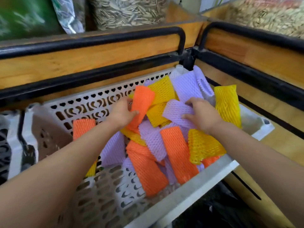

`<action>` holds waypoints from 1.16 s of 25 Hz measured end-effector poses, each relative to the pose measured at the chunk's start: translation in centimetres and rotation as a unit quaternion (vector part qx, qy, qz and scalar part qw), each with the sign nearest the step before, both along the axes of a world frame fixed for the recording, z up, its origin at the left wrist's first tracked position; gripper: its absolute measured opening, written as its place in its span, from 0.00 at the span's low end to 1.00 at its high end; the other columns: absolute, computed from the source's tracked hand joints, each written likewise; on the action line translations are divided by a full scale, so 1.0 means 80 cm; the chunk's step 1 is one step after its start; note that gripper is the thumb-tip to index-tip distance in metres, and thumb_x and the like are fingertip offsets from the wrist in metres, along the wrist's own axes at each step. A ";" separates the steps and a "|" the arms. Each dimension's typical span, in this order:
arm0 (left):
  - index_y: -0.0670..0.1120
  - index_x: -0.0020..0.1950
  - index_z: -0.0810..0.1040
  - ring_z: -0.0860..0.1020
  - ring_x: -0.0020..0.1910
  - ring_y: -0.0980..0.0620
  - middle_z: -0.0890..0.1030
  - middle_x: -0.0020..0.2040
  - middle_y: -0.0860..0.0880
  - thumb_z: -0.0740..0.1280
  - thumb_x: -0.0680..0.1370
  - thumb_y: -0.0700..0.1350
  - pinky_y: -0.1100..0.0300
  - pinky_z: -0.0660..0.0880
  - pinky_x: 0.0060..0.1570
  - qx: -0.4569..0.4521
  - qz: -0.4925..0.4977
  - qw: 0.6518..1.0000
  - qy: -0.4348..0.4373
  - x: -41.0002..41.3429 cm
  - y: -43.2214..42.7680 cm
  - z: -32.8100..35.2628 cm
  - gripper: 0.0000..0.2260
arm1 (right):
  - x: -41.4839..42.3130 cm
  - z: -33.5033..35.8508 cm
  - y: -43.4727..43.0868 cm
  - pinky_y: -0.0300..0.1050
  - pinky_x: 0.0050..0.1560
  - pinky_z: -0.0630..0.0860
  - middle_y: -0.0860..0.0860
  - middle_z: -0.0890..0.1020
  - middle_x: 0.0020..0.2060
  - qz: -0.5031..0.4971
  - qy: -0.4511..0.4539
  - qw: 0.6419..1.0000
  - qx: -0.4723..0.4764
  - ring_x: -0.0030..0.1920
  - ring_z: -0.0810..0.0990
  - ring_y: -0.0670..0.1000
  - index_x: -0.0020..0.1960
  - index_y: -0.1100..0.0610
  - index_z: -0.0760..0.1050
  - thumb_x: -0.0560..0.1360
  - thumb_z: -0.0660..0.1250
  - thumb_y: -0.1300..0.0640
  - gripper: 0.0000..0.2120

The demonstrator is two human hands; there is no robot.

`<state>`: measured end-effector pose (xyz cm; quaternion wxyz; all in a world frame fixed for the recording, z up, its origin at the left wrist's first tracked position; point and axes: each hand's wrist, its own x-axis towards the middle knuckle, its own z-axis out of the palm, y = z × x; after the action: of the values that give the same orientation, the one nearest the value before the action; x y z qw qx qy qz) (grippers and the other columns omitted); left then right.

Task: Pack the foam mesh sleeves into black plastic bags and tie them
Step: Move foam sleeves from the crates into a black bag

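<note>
Foam mesh sleeves (158,145) in orange, yellow and lilac, heaped loosely in the right half of a white perforated plastic crate (92,102). Left hand (122,112) reaching into the far side of the heap, thumb and fingers pinched on an upright orange sleeve (143,102). Right hand (203,116) just to the right of it, fingers curled round a lilac sleeve (178,111) at the top of the pile. Single yellow sleeve (227,104) leaning against the crate's right wall. Crumpled black plastic bag (222,209) at near right, below the crate's near rim. Beyond and to the right of the crate, wooden shelving (98,58) edged with black metal rails (98,38). On the far shelf, clear bags of striped sunflower seeds (130,12), blurred.
</note>
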<state>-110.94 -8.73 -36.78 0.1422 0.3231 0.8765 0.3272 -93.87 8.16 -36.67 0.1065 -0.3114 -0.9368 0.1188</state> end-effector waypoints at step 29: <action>0.49 0.57 0.72 0.77 0.48 0.58 0.78 0.51 0.54 0.65 0.78 0.42 0.62 0.76 0.49 0.327 0.004 0.918 -0.225 0.117 -0.088 0.069 0.09 | 0.069 0.055 -0.041 0.38 0.38 0.62 0.52 0.72 0.40 0.048 -0.180 0.974 -0.125 0.41 0.70 0.48 0.45 0.58 0.74 0.69 0.74 0.55 0.12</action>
<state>-101.56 -15.76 -31.27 0.2211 0.2661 0.6667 0.6602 -88.34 4.92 -32.31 -0.1097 -0.2934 -0.9320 0.1822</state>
